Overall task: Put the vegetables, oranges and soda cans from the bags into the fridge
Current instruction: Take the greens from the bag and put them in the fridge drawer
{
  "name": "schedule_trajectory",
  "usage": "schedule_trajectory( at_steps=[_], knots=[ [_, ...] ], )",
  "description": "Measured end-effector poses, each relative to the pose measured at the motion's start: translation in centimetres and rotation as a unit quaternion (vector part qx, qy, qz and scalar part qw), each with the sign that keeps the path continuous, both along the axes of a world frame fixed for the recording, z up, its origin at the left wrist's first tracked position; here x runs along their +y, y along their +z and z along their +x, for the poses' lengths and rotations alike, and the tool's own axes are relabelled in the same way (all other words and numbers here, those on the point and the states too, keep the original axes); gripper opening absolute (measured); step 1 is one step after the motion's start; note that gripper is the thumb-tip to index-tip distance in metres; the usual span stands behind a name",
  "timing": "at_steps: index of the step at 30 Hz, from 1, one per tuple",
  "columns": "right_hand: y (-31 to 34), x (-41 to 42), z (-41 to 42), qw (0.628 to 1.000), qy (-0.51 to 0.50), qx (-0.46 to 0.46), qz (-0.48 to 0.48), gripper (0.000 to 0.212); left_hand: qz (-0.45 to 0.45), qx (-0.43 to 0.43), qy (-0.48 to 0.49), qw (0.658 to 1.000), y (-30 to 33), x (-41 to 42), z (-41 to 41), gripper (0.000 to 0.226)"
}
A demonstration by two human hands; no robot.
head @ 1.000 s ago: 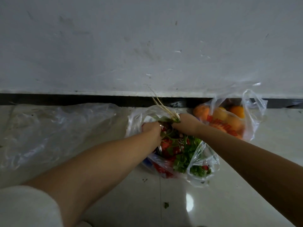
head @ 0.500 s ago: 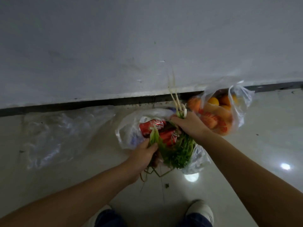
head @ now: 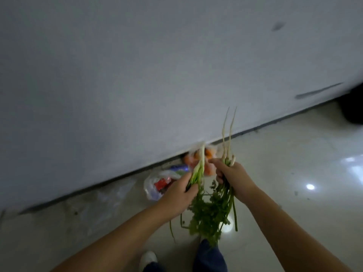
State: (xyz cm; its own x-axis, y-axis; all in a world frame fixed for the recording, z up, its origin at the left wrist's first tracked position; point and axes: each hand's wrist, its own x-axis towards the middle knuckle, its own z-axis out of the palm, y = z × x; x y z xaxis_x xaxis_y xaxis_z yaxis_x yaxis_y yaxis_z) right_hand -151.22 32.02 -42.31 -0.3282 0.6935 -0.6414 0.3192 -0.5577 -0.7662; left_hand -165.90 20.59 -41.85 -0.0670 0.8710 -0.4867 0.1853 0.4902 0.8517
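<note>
Herb bunches gripped upright, roots above, leaves below: scallions point(head: 198, 171) by left hand point(head: 179, 195), coriander point(head: 222, 203) by right hand point(head: 234, 178).

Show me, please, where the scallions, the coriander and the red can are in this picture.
scallions point(head: 198, 169), head view, on the pale green stalks above the left hand.
coriander point(head: 210, 213), head view, on the hanging leaves.
red can point(head: 162, 183), head view, on its side inside the bag.

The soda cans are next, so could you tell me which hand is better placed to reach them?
Left, probably. The left hand hangs nearer the soda cans in their bag; both hands hold greens, though.
</note>
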Motion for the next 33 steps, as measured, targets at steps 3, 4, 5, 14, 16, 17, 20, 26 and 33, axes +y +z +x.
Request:
schedule_trajectory(
  at_steps=[3,4,5,14,16,17,20,26,33],
  knots=[
    [8.3,-1.2,4.3,0.998,-0.038,-0.026,0.051,0.023,0.048,0.035,-0.032,0.998,7.9,1.2,1.9,0.029],
    [11.1,-1.9,6.1,0.995,-0.058,-0.041,0.075,0.021,0.067,0.05,-0.051,0.995,10.3,1.5,2.8,0.027],
    [13.7,-2.8,8.0,0.99,-0.081,-0.059,0.101,0.021,0.085,0.073,-0.077,0.991,12.6,1.7,3.9,0.025],
    [30.3,-18.4,30.9,0.906,-0.27,-0.248,0.21,0.02,0.298,0.16,-0.356,0.871,28.6,-0.2,23.6,0.02],
    [33.1,-23.1,37.0,0.88,-0.319,-0.266,0.229,0.022,0.336,0.151,-0.405,0.836,31.1,-1.9,29.9,0.019],
    [34.5,-25.6,39.8,0.866,-0.344,-0.272,0.239,0.024,0.354,0.144,-0.424,0.821,32.2,-3.0,33.3,0.019],
    [38.0,-33.4,48.4,0.828,-0.403,-0.299,0.252,0.024,0.395,0.123,-0.47,0.779,34.9,-7.0,44.1,0.017],
    [42.6,-49.7,64.1,0.76,-0.488,-0.352,0.246,0.024,0.426,0.021,-0.537,0.728,39.0,-19.2,65.3,0.018],
    [44.7,-60.7,76.9,0.703,-0.55,-0.393,0.221,0.028,0.438,-0.022,-0.61,0.66,40.7,-28.0,82.2,0.015]
  ],
)
